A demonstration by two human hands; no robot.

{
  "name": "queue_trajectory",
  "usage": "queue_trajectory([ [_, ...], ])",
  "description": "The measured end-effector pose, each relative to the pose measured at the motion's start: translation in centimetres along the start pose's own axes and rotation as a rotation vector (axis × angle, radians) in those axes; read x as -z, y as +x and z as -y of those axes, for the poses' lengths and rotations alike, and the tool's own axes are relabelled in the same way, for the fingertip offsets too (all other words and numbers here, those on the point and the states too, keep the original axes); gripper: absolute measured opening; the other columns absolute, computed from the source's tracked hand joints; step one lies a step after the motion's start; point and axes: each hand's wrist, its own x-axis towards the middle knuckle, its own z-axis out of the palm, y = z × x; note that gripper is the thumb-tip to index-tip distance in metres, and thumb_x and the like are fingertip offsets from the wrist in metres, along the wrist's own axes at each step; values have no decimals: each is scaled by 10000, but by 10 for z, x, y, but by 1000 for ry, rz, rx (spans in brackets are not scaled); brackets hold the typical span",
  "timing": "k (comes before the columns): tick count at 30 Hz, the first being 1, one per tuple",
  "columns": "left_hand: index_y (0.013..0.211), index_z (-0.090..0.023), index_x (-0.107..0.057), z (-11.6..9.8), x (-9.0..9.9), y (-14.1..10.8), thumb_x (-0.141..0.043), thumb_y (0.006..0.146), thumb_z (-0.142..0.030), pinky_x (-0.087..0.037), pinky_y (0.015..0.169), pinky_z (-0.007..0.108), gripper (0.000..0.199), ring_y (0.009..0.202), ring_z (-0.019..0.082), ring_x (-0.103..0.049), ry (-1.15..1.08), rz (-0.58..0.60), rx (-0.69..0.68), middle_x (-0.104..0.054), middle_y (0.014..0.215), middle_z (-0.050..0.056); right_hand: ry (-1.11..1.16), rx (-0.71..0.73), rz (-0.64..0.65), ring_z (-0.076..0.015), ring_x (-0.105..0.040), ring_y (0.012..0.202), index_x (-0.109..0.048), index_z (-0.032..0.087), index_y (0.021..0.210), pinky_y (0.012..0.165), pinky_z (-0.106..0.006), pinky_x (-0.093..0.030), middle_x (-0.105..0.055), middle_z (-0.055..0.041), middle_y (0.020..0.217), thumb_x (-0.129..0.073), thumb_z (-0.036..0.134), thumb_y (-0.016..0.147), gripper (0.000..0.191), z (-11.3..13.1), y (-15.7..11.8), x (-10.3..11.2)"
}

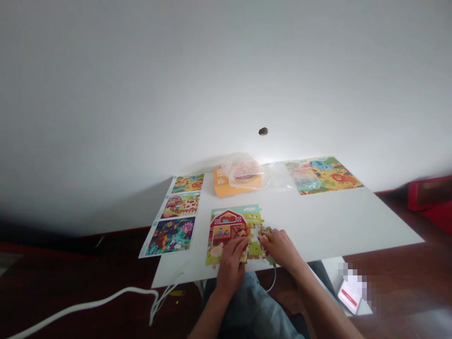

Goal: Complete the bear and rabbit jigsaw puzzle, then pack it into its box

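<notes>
A partly joined jigsaw puzzle (228, 217) with a red barn lies near the front edge of the white table. My left hand (232, 256) rests over its lower part, with fingers curled round what looks like a pale puzzle piece (244, 255), mostly covered. At the puzzle's right side, my right hand (280, 248) is closed on puzzle pieces (264, 231) between thumb and fingers. Those pieces are beside the joined part; whether they interlock with it is hard to see. My fingers hide some of the edges there.
A sheet with three pictures (180, 205) lies at the left. Behind the puzzle are an orange packet (222, 188) and a clear plastic bag (247, 172). A finished animal puzzle (330, 176) lies at the back right, against the wall. White cables (106, 295) hang at the lower left.
</notes>
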Motion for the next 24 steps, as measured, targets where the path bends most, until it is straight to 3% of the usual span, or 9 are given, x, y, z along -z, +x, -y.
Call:
queue_trajectory([
  [6,1251,-214,-548,-6,0,3,-400,609,46,-393,1053,461,708,1224,237,-456,52,17,-18,-559,1242,75,-121,59,27,-259,-576,988,-548,124,1038,813,-321,-431,-614,-163,1001,-430,343,920,276,24,-16,-14],
  [12,1267,-217,-532,-6,0,3,-397,595,53,-380,1056,473,736,1224,242,-450,48,46,-18,-552,1248,77,-165,86,34,-278,-554,1009,-543,134,1004,883,-383,-402,-606,-161,1013,-416,365,926,275,24,-13,-16],
  [19,1287,-193,-511,-5,0,3,-409,616,46,-361,1073,470,720,1239,242,-438,47,39,-18,-548,1266,84,85,25,15,-221,-602,923,-502,171,961,785,-282,-452,-617,-134,989,-499,384,875,229,20,-12,-13],
  [24,1294,-193,-516,-2,-1,1,-425,610,47,-357,1082,457,730,1244,240,-438,23,33,-14,-551,1278,74,375,21,74,-180,-637,774,-510,187,885,656,-249,-464,-662,-68,874,-561,399,818,228,3,0,-14],
])
